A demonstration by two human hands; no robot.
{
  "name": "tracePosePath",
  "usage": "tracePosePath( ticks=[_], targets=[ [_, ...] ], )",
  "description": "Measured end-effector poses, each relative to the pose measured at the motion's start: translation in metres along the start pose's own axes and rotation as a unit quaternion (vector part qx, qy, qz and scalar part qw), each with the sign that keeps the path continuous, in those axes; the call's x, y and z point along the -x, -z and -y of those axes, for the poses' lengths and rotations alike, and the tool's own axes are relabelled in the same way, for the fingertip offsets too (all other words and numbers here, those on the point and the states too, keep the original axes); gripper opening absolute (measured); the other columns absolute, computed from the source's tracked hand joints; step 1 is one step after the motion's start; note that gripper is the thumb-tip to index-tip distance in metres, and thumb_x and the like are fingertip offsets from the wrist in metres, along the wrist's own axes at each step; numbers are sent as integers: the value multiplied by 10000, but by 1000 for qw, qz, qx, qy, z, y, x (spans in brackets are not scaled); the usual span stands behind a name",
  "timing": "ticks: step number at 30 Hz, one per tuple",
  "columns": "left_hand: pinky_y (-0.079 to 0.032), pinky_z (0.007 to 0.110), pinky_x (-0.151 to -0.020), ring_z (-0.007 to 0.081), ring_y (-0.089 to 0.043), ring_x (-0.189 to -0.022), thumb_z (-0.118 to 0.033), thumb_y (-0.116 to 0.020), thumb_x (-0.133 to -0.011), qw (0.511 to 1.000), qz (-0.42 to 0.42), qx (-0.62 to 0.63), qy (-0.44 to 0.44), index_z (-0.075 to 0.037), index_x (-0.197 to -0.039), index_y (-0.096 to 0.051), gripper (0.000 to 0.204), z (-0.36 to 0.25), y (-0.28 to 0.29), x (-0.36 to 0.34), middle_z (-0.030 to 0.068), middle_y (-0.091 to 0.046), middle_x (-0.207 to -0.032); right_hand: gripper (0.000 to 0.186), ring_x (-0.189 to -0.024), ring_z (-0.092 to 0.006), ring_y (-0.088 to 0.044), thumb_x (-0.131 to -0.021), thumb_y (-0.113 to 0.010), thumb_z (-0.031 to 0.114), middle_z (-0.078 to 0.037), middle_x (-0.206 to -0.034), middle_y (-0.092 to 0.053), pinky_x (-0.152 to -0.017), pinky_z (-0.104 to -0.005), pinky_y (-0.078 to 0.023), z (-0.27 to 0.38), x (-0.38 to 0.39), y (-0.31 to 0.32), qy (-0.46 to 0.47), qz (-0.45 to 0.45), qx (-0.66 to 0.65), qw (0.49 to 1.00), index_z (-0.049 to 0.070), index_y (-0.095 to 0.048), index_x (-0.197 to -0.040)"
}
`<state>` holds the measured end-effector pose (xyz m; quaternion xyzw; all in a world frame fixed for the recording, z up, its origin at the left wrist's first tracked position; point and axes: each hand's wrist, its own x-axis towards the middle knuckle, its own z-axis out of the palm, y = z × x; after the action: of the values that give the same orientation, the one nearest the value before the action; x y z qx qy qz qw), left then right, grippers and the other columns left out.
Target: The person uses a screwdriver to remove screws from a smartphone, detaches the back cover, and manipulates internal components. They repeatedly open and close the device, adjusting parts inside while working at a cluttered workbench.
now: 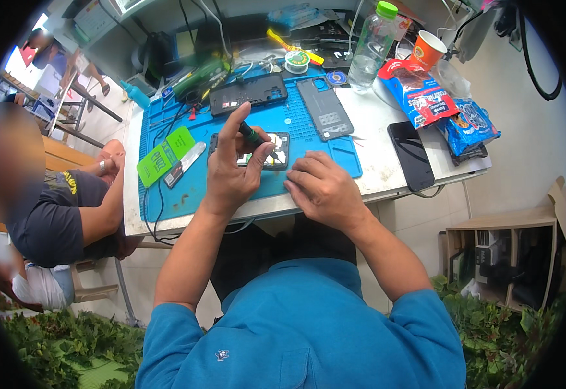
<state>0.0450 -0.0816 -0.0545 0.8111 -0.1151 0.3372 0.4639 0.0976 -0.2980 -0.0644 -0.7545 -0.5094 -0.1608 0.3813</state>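
An opened phone (281, 154) with its inner parts bare lies on the blue repair mat (192, 191). Over it, my left hand (236, 159) is closed around a dark green screwdriver (250, 134), its index finger raised along the handle's top. The screwdriver points down toward the phone; whether its tip touches is hidden. My right hand (325, 191) rests at the phone's right edge, fingers curled together; anything between them is too small to make out. Behind the phone sits a black phone frame (248, 94), and a grey back cover (325, 109) lies to its right.
A green card (166, 157) lies at left. Solder wire (296, 61), a water bottle (370, 48), an orange cup (427, 49) and snack bags (419, 94) stand behind. A black phone (410, 155) is at right. A person (62, 194) sits at the left.
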Motion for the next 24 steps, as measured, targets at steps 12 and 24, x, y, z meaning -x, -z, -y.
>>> tracePosePath(
  ticks=[12, 24],
  targets=[
    [-641, 310, -884, 172, -763, -967, 5, -782, -1008, 999, 51, 0, -11, -68, -1641, -378, 755, -2, 5, 0, 124, -756, -1067, 362, -1309, -390, -615, -928, -806, 151, -207, -1286, -708, -1136, -457, -520, -1, -4, -3, -69, 7, 48, 996, -69, -742, -1208],
    [-661, 354, -926, 203, -806, -1021, 73, -760, -994, 995, 95, 15, 5, -76, -1551, -497, 634, -11, 4, -14, 142, -781, -1128, 391, -1296, -376, -626, -920, -810, 142, -195, -1284, -712, -1115, -449, -533, 0, -6, -1, -78, 19, 34, 996, -71, -733, -1239]
  ],
)
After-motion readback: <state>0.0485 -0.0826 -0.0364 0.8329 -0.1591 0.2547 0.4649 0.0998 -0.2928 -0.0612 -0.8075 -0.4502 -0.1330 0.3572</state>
